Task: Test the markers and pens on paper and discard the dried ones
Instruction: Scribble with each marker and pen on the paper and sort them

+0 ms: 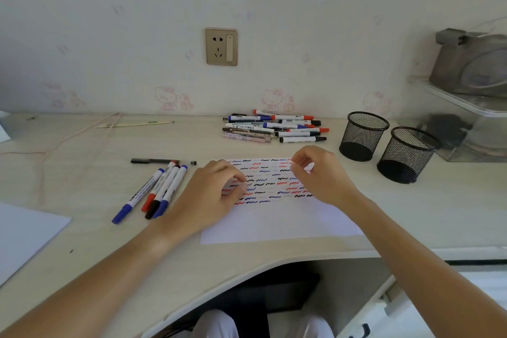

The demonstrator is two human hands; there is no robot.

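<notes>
- Over the paper point(274, 222), the left hand point(211, 195) and right hand point(321, 173) hover, fingers loosely curled, holding nothing visible.
- Left of the left hand: four markers point(156, 192).
- Beyond both hands: a marker pile point(274, 127).

Left hand point(211, 195) and right hand point(319, 173) forward, fingers loosely curled.

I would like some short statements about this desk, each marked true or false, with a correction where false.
1. Both mesh pen cups are empty. True.
2. The test paper carries only black scribbles. False: red, blue and black ones.
3. Four capped markers lie left of the paper. True.
4. The right hand holds a marker. False: no marker shows in either hand; the left hand rests on the paper.
5. The marker pile lies beyond the paper. True.
</notes>
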